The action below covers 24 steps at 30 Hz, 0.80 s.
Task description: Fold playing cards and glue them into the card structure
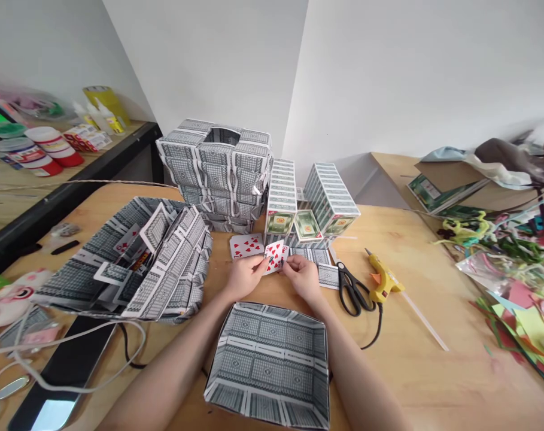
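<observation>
Both hands meet over the middle of the wooden table. My left hand (248, 275) pinches the left side of some red-heart playing cards (275, 254), and my right hand (301, 275) has its fingers closed on their right side. More heart cards (246, 244) lie face up just beyond my left hand. Patterned card backs (328, 275) lie flat to the right of my right hand. Between my forearms sits a shallow open tray made of cards (272, 368). Stacked green card boxes (280, 222) stand behind the hands.
A large card-built box (222, 173) stands at the back, with an open card basket (182, 263) holding loose pieces at left. Black scissors (353, 288) and a yellow glue gun (383, 276) lie right. A phone (65, 371) and white cable (96, 389) are front left.
</observation>
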{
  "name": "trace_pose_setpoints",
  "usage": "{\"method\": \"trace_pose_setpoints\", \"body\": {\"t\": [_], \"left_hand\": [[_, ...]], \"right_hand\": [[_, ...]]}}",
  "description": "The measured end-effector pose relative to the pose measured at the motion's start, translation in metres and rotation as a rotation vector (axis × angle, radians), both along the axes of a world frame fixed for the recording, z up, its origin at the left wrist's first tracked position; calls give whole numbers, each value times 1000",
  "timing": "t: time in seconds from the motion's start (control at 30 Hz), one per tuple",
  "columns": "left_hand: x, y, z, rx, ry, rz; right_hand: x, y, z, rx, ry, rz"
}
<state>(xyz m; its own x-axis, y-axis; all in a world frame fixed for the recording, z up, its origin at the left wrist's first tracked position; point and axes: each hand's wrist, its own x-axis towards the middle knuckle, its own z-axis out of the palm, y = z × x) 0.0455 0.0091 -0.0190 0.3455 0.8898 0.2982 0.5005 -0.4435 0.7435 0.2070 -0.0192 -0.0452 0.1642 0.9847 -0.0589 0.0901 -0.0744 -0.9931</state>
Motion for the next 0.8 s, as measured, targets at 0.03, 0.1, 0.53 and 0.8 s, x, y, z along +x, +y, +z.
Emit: {"method": "trace_pose_setpoints", "body": {"t": [0.03, 0.1, 0.53, 0.8], "left_hand": [[0, 0, 0, -14, -1, -20], [0, 0, 0, -43, 1, -53], [1, 0, 1, -40, 24, -108], [2, 0, 2, 57, 64, -134]], "right_hand": [[0, 0, -1, 13, -58, -22], [0, -1, -2, 38, -165, -60], [-2, -3, 1, 83, -360, -120], [-2, -4, 2, 72, -382, -120]]}}
